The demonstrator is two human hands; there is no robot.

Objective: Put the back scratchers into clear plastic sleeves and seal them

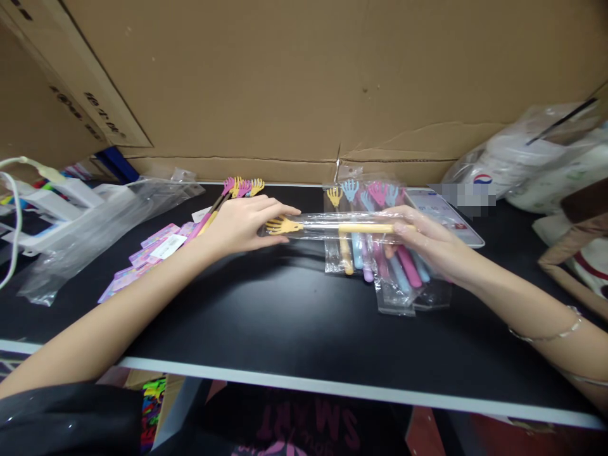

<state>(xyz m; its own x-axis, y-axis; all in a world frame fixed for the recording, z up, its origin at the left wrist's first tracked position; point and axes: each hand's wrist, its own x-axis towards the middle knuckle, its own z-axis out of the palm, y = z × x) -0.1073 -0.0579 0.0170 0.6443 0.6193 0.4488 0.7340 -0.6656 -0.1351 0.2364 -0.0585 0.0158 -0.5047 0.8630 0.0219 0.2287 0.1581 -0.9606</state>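
A yellow back scratcher (365,228) in a clear plastic sleeve is held level above the black table. My right hand (420,237) is closed round its handle end. At the other end, my left hand (251,221) has thumb and fingers about the yellow claw, closed on the sleeved end. Beneath my right hand lies a pile of bagged back scratchers (358,253) with blue, pink, purple and yellow handles. Beyond my left hand are several unbagged back scratchers (242,187) with pink and yellow claws, partly hidden by that hand.
Purple cards (133,263) and a white label (168,247) lie beside my left forearm. Empty clear bags (118,212) and a white rack (71,209) stand left. A phone (446,215) and a bagged cup (503,164) are right. Cardboard (304,82) walls the back.
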